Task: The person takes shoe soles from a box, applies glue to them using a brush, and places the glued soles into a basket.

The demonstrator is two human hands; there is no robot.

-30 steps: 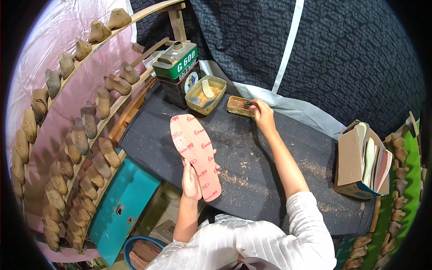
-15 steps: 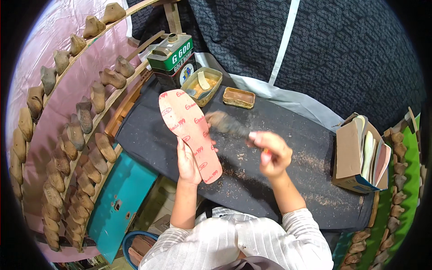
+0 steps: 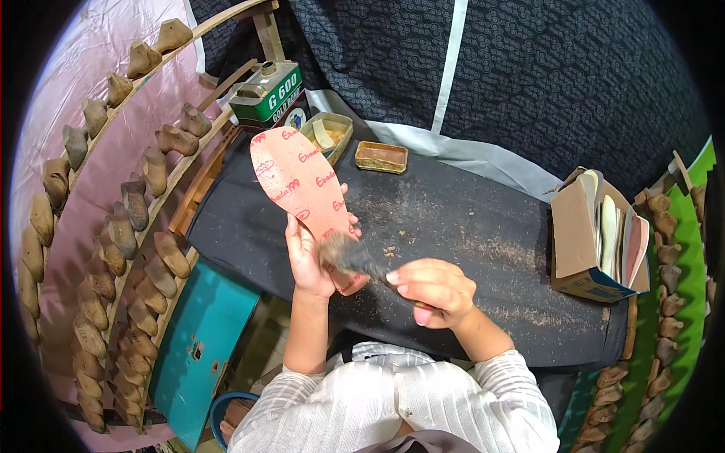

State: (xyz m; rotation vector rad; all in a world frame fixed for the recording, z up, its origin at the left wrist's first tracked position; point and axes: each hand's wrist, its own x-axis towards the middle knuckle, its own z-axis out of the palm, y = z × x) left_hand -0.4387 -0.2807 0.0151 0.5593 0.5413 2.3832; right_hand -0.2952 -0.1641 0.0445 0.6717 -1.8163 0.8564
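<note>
My left hand point(image 3: 308, 266) holds a pink shoe insole point(image 3: 297, 177) with red printing, tilted above the table. The thumb lies along its left edge and fingertips show at its right edge. Pinched in my right hand point(image 3: 436, 293) is a brush point(image 3: 361, 258) with a dark, wrapped-looking handle. Its blurred brown bristles lie over the lower, narrower part of the insole, near my left hand. Whether the bristles press on the surface cannot be made out. Part of the insole's lower end is hidden behind the brush.
A dark cloth-covered table point(image 3: 453, 204) carries scattered shavings. Along its far side stand a metal can point(image 3: 266, 98), a tub point(image 3: 343, 132) with a pale scraper and a small tray point(image 3: 381, 157). A cardboard box point(image 3: 580, 234) of soles sits right. Racks of wooden shoe lasts point(image 3: 121, 230) flank both sides.
The brush has swung from the insole's right edge down and left over its lower part. My right hand has come lower and closer to my left. The whole view has shifted slightly.
</note>
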